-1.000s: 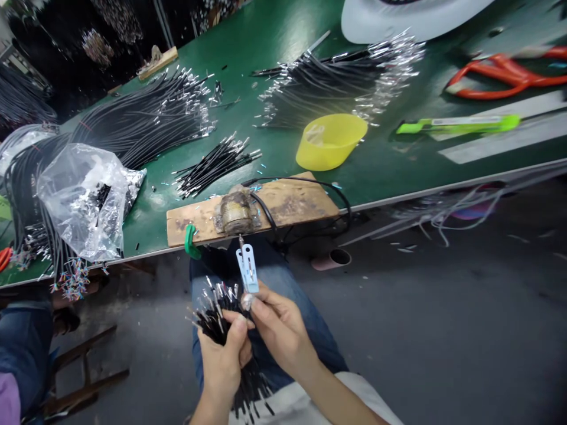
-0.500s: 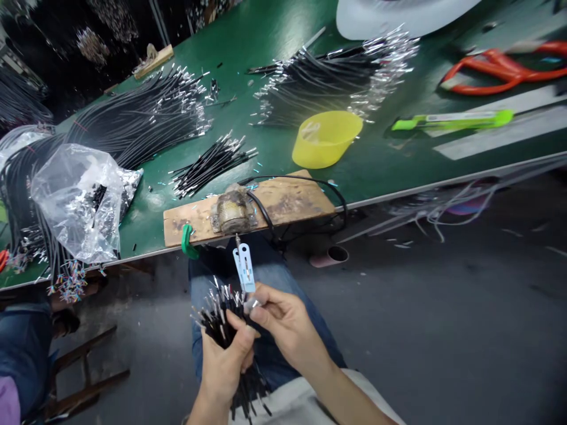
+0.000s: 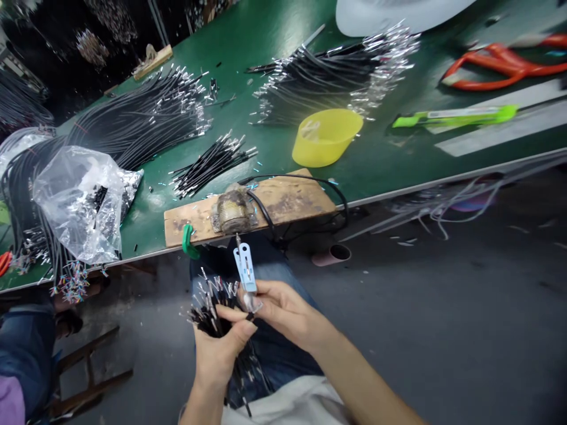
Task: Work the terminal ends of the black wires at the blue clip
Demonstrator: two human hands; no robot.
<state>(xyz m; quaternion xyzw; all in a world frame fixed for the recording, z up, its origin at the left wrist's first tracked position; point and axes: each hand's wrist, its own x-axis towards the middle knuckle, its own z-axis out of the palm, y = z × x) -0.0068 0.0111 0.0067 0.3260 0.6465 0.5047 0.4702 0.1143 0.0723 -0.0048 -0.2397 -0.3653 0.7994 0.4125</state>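
Observation:
My left hand (image 3: 224, 348) is closed around a bundle of short black cables (image 3: 212, 316) with bare silvery ends, above my lap. Its thumb and a finger pinch one cable near my right hand. My right hand (image 3: 281, 310) is closed at the lower end of a light-blue clothespin (image 3: 245, 268), its fingertips on a small clear piece (image 3: 251, 302). The clothespin hangs from the shaft of a small motor (image 3: 234, 211), which is fixed on a wooden board (image 3: 292, 198) at the table edge.
On the green table (image 3: 274, 150) lie more black cables (image 3: 215, 162), a plastic bag (image 3: 77, 203), a yellow ring (image 3: 328, 137), orange-handled scissors (image 3: 500, 66) and a green cutter (image 3: 456, 117). A green clamp (image 3: 188, 241) grips the board's left end. Part of another person (image 3: 26, 348) shows at left.
My left hand and the cable bundle have shifted slightly left. My right fingers have moved in closer around the clothespin's lower end, where the clear piece now sits.

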